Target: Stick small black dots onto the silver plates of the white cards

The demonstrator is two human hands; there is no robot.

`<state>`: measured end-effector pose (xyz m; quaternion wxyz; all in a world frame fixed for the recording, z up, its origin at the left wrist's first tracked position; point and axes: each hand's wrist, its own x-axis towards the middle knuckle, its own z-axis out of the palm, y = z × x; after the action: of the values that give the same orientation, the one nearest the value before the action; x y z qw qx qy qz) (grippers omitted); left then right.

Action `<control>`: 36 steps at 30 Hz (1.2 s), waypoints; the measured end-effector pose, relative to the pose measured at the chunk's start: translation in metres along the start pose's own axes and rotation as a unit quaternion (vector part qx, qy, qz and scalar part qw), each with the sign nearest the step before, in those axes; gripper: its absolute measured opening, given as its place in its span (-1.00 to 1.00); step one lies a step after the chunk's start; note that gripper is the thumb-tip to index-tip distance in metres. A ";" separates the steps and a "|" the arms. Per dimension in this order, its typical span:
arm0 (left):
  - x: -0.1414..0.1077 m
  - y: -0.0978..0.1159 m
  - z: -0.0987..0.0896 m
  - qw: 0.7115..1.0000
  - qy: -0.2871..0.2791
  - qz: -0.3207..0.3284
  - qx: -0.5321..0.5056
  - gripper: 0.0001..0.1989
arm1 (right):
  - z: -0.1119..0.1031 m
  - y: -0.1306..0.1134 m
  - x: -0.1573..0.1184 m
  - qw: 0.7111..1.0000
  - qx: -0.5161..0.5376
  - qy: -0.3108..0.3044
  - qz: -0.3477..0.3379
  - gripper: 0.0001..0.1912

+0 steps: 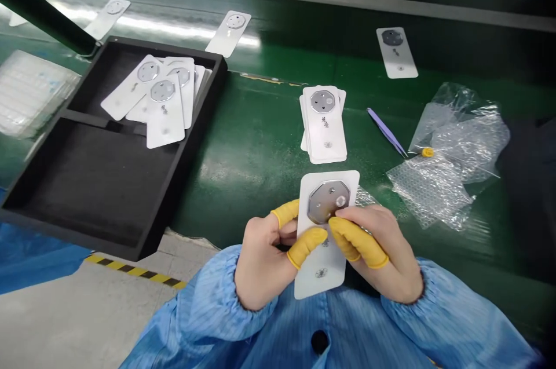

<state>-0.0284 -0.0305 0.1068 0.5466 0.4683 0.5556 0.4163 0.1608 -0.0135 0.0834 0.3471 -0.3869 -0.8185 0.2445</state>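
Upright in front of my chest is a white panel (320, 253) with rounded corners and a silver octagonal plate near its top. My left hand (278, 247) grips its left edge, with yellow finger cots on the thumb and a finger. On the right side, my right hand (373, 244) has its yellow-cotted fingers pinched together at the lower right of the octagon; whatever they may hold is too small to make out. Just beyond lies a stack of similar white panels (328, 131) on the green table (247, 143).
A black divided tray (91, 178) at the left holds several white panels (165, 120). Purple tweezers (386, 130) and clear plastic bags (460, 137) lie at the right. More panels (397, 56) are spaced along the far strip. A bundle of clear packaging (32, 91) sits far left.
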 end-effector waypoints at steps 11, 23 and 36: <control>-0.002 0.003 0.014 0.983 0.040 0.162 0.081 -0.89 | -0.002 0.002 -0.009 0.989 -0.112 0.052 -0.081 -0.65; -0.010 -0.004 0.019 0.932 0.193 0.230 0.204 -0.91 | 0.007 -0.007 -0.008 0.980 -0.137 0.084 -0.120 -0.50; -0.006 -0.003 0.019 0.943 0.191 0.236 0.137 -0.87 | 0.009 -0.014 -0.005 0.981 -0.169 -0.021 -0.096 -0.35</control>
<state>-0.0095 -0.0378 0.1036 0.2467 0.5685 0.5745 0.5347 0.1499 -0.0270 0.0853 0.2814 -0.3540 -0.8886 0.0764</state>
